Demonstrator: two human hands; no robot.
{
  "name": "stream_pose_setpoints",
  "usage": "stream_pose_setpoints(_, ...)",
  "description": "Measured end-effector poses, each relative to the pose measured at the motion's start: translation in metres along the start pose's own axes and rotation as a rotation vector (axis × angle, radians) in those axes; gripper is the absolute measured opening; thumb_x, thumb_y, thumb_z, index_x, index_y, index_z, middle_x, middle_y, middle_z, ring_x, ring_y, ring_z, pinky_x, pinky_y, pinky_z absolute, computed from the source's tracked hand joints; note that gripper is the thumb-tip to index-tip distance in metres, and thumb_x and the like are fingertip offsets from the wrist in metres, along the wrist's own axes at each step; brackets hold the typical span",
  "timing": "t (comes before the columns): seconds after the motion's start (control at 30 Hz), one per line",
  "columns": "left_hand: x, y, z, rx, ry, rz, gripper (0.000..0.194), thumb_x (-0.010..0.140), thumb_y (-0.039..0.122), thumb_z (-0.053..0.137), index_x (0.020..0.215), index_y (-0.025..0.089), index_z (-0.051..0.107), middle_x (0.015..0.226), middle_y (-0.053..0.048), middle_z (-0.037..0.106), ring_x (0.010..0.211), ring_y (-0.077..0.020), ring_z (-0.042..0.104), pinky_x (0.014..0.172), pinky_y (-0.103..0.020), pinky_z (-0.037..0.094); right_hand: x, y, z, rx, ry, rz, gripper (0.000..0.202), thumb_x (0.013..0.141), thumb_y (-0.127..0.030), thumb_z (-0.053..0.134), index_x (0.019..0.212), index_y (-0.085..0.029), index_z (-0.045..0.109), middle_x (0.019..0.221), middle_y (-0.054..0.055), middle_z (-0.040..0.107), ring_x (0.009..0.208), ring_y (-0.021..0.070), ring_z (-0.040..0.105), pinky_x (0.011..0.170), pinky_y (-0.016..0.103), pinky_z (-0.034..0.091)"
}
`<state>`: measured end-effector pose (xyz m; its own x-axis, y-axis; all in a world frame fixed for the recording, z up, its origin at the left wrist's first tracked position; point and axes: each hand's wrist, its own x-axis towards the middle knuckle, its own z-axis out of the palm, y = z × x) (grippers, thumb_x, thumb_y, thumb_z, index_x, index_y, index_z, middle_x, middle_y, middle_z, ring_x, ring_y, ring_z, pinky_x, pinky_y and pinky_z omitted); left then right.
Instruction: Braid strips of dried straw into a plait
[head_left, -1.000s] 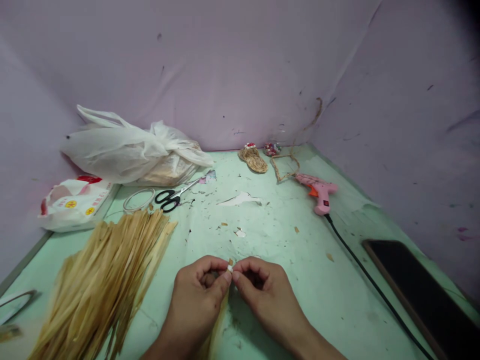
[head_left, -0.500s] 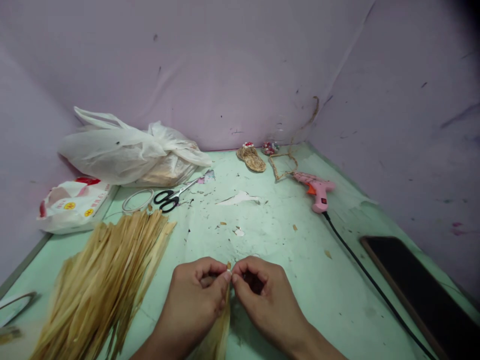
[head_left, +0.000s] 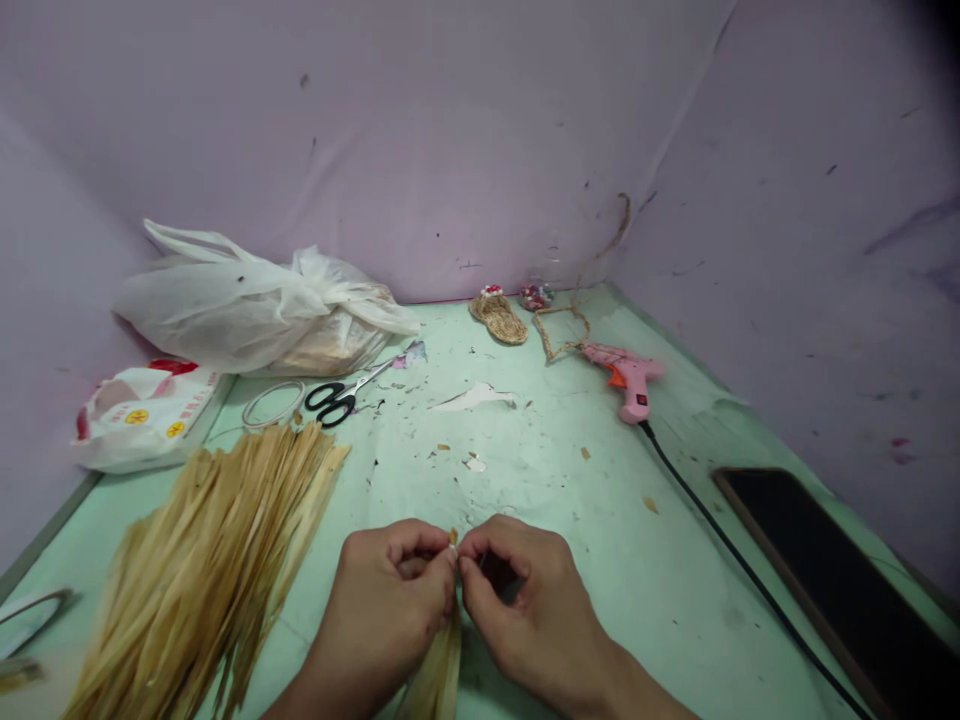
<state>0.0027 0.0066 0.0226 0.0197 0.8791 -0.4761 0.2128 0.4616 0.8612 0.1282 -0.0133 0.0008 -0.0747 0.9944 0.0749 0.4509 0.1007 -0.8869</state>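
Note:
My left hand [head_left: 397, 590] is closed in a pinch around the top of a few dried husk strips [head_left: 439, 670], which hang down between my hands. A small brown tip of the strips sticks up above the fingers, with a bit of white, thread-like material [head_left: 453, 548] around it. My right hand [head_left: 521, 590] is pinched shut right beside that tip, thumb against forefinger; what it grips is too small to make out. Left of my hands lies a large pile of dried husk strips [head_left: 217, 550].
Behind the pile are black-handled scissors [head_left: 334, 400], a white cord coil [head_left: 274, 404], a white packet [head_left: 150, 415] and a tied plastic bag [head_left: 255, 310]. At the back sit a woven sole shape [head_left: 499, 318] and beads [head_left: 536, 296]. A pink glue gun [head_left: 634, 380] and phone [head_left: 817, 570] lie right.
The view has shifted slightly. My hands stay pinched together at the top of the strips, with only small finger movement.

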Motion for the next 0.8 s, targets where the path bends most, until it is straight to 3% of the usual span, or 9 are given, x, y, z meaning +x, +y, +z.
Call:
stream_pose_setpoints(0.2,-0.0013,0.0020,0.0005,-0.012,0.010,-0.012,0.009,0.055,0.023,0.063,0.052,0.014,0.064,0.040,0.002,0.054,0.039,-0.0088,0.045,0.041,-0.019,0.037,0.0005,-0.0010,0.0001,0.016,-0.001,0.034,0.016,0.072,-0.018,0.049,0.062,-0.017,0.062,0.057,0.002,0.058,0.050,0.0111,0.052,0.048,0.022,0.040)
stream_pose_setpoints(0.53,0.0002,-0.0003,-0.0041,0.031,-0.073,0.018,0.010,0.059,0.021,0.064,0.051,0.014,0.065,0.043,0.000,0.056,0.043,-0.0088,0.047,0.043,-0.018,0.037,0.0004,-0.0011,-0.0016,0.040,0.000,0.028,0.015,0.072,-0.017,0.050,0.063,-0.017,0.062,0.059,0.002,0.060,0.051,0.0113,0.053,0.048,0.022,0.040)
stream_pose_setpoints(0.8,-0.0024,0.0058,0.0006,0.042,-0.015,0.018,0.009,0.057,0.020,0.061,0.053,0.015,0.068,0.045,0.001,0.057,0.045,-0.0096,0.049,0.046,-0.018,0.039,0.0001,0.0006,-0.0008,0.021,0.000,0.024,0.014,0.072,-0.016,0.050,0.063,-0.017,0.061,0.059,0.001,0.059,0.052,0.0108,0.053,0.050,0.022,0.040)
